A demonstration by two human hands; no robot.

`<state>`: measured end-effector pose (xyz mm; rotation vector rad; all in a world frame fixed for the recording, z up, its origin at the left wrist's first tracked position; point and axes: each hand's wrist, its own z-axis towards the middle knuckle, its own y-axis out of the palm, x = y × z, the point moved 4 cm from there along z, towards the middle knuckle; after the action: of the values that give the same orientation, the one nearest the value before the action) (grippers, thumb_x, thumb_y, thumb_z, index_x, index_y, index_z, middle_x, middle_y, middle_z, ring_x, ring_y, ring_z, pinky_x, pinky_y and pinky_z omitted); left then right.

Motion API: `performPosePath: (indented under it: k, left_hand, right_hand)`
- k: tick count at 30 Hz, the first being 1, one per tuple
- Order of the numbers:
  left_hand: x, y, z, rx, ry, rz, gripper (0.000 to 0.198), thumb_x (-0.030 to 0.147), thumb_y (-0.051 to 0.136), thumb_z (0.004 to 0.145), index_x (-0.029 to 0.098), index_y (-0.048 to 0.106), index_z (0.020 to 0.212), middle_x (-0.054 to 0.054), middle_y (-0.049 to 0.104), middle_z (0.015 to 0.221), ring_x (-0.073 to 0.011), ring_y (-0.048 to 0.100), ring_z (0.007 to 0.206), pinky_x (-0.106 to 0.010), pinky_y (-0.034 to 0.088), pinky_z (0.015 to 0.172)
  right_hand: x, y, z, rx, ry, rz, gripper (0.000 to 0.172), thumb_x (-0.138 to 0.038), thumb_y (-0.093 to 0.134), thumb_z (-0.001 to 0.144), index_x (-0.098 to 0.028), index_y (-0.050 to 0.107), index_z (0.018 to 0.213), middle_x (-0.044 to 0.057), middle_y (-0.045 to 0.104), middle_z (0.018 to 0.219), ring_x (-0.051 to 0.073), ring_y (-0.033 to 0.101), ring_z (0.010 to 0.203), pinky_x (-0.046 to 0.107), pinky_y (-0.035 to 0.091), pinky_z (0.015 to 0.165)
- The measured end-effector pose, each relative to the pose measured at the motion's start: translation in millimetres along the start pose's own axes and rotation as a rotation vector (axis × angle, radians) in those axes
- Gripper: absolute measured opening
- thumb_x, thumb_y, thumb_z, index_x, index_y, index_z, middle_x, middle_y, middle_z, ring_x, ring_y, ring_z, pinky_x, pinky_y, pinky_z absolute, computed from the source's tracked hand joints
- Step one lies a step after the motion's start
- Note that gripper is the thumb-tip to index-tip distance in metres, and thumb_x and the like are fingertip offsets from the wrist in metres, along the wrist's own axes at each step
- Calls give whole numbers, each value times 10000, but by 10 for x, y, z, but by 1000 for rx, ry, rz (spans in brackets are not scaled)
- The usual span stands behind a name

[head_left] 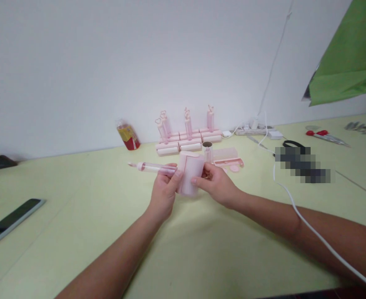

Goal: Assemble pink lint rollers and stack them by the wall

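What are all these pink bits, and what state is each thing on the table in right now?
Pink roller cover: upright, held between both hands.
Pink handle: lying sideways in the left hand.
Right hand: gripping the cover's side.
Finished lint rollers: stacked by the wall.
Bottle: leaning, capped.
Phone: flat, screen dark.
Scissors: closed, lying flat.

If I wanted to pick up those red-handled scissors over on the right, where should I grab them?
Probably by the red handles. The scissors lie flat on the table with the handles toward the left and the metal blades pointing right, so come down from above onto the handle end, away from the tips. Nothing lies close around them. Both hands, left hand and right hand, are busy with a pink roller.
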<state>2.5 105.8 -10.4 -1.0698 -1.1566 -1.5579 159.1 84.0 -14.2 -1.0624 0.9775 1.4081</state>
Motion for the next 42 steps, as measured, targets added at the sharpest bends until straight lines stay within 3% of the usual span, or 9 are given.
performPosePath:
  k: [3, 7, 12, 15, 24, 32, 37, 39, 42]
  left_hand:
    - [-29, 22, 37, -34, -19, -66, 350, 478, 730, 781, 149, 678, 888, -44, 693, 781, -178, 659, 745, -265, 508, 654]
    - [93, -185, 171, 156, 56, -225, 361, 458, 774, 743, 165, 676, 929, -42, 717, 868, -179, 681, 789, -266, 544, 664]
    - [187, -510, 292, 367, 70, -294, 350, 462, 701, 820, 215, 631, 1059, -31, 703, 1014, -162, 692, 794, -269, 569, 613]
    - [179, -537, 283, 372, 73, -284, 374, 479, 714, 802, 205, 631, 1041, -32, 701, 981, -160, 686, 769, -252, 558, 584]
    - [121, -418, 175, 296, 32, -231, 382, 473, 783, 718, 185, 618, 906, 41, 643, 740, -88, 596, 595, -187, 491, 555]
    - [109, -404, 170, 267, 41, -225, 377, 469, 789, 718, 163, 625, 867, 41, 626, 707, -74, 559, 569, -172, 426, 512]
    - [137, -410, 155, 277, 49, -216, 387, 470, 792, 717, 157, 635, 880, 38, 636, 707, -75, 555, 564, -172, 413, 502]
    - [153, -388, 135, 251, 67, -210, 391, 478, 778, 733, 150, 650, 903, 19, 660, 746, -87, 574, 595, -185, 434, 534]
    - [138, -288, 66, 159, 72, -168, 408, 505, 735, 774, 139, 669, 943, -21, 690, 811, -128, 613, 673, -224, 472, 606]
  right_hand:
    - [-138, 72, 164, -25, -49, 45, 400, -338, 743, 756, -191, 592, 1095, 40, 686, 933, 196, 650, 846, 332, 533, 757]
    - [-275, 19, 435, 24, -60, -33, 521, -365, 740, 752, -214, 488, 1183, 26, 697, 937, 183, 668, 786, 328, 548, 713]
    - [-390, -61, 817, -45, -225, -757, 529, -384, 717, 787, -218, 541, 1258, 66, 693, 1110, 250, 655, 985, 403, 500, 870]
    - [-262, 76, 986, -220, -287, -1189, 543, -345, 654, 851, -190, 515, 1353, 128, 605, 1324, 299, 545, 1217, 433, 417, 1013]
    - [286, 284, 1234, -380, -180, -1345, 346, -136, 609, 816, -102, 645, 1159, 213, 662, 1194, 353, 595, 1115, 468, 448, 939]
    - [298, 273, 1169, -340, -198, -1281, 324, -112, 621, 802, -94, 644, 1125, 209, 668, 1171, 331, 603, 1114, 438, 454, 961]
    - [75, 342, 889, -207, -287, -1153, 508, -96, 542, 844, -85, 503, 1350, 201, 496, 1421, 291, 445, 1315, 445, 334, 1111]
    - [-58, 368, 670, -161, -334, -849, 456, -117, 488, 881, -126, 516, 1335, 138, 558, 1366, 236, 485, 1275, 395, 364, 1099]
    - [-161, 365, 334, -212, -174, -144, 337, -183, 451, 906, -191, 567, 1223, 72, 653, 1205, 196, 615, 1054, 371, 498, 938]
